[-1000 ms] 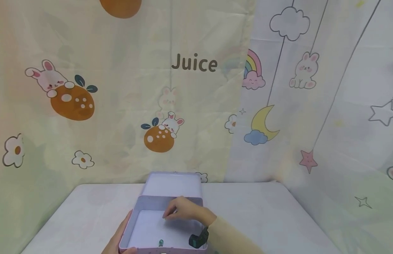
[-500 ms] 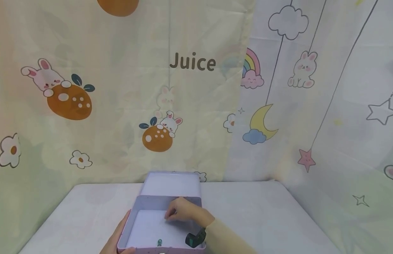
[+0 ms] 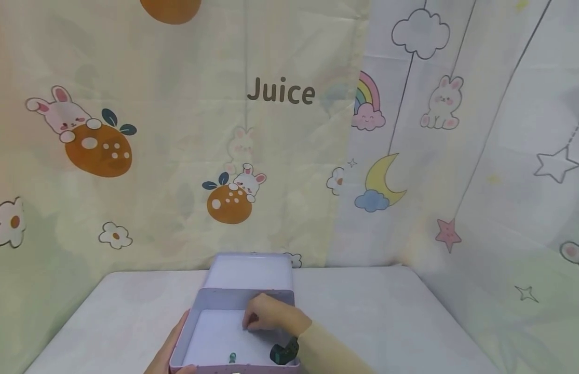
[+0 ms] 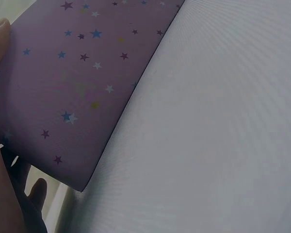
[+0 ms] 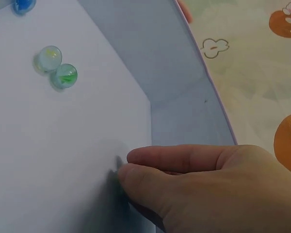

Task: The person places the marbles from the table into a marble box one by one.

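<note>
A pink, star-printed box with a pale inside lies with its lid raised at the back. My left hand grips its near left corner, thumb over the rim; the left wrist view has fingers showing past the box's lower edge. Inside the box, my right hand is low over the floor, thumb and fingertips drawn together; I cannot tell if something is between them. In the right wrist view, a blue marble, a yellow-streaked marble and a green-streaked marble sit apart from that hand.
A white table bears the box. Patterned cloth hangs behind the table and along its sides. The box's upright walls surround the right hand's space. A dark device is strapped to the right wrist.
My right hand has shifted slightly nearer and to the right within the box, its fingers still drawn together. The left hand keeps its grip. The whole head view has drifted a little.
</note>
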A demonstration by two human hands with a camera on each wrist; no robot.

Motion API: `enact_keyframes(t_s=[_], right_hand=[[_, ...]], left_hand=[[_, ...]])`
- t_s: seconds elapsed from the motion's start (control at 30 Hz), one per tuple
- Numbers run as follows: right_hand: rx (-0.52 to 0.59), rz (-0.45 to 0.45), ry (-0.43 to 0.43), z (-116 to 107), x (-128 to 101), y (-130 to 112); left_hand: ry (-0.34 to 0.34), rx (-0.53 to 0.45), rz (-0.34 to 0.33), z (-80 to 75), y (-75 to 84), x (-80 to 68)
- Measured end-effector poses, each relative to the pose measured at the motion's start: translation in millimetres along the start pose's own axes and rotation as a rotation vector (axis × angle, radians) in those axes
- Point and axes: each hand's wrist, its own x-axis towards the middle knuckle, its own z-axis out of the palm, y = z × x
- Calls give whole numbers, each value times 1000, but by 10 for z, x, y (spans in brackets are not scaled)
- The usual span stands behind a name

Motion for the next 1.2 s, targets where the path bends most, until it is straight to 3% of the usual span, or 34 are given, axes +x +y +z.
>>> enact_keyframes(t_s=[0.17, 0.27, 0.37, 0.6, 0.73, 0.9, 1.0, 1.1, 1.2], right_hand=[[31, -25, 12, 18, 15, 29], [102, -16, 36, 27, 22, 42], [191, -16, 89, 10, -1, 50], [362, -42, 263, -254, -295, 57], [385, 4, 338, -430, -567, 126], [418, 89, 400, -471, -939, 309], [439, 129, 402, -425, -1138, 445], [417, 150, 408, -384, -1277, 571], [379, 157, 408, -355, -1360, 675]], left_hand=[[-9, -54, 36, 12, -62, 2], [-46, -142, 95, 25, -124, -14], [-61, -169, 159, 57, -172, -26], [24, -72, 314, 121, -233, 17], [28, -78, 349, 125, -233, 39], [-19, -127, 299, 125, -187, 47], [-56, -154, 222, 116, -133, 35], [-77, -210, 101, 96, -61, 22], [-79, -235, 107, 91, -57, 27]])
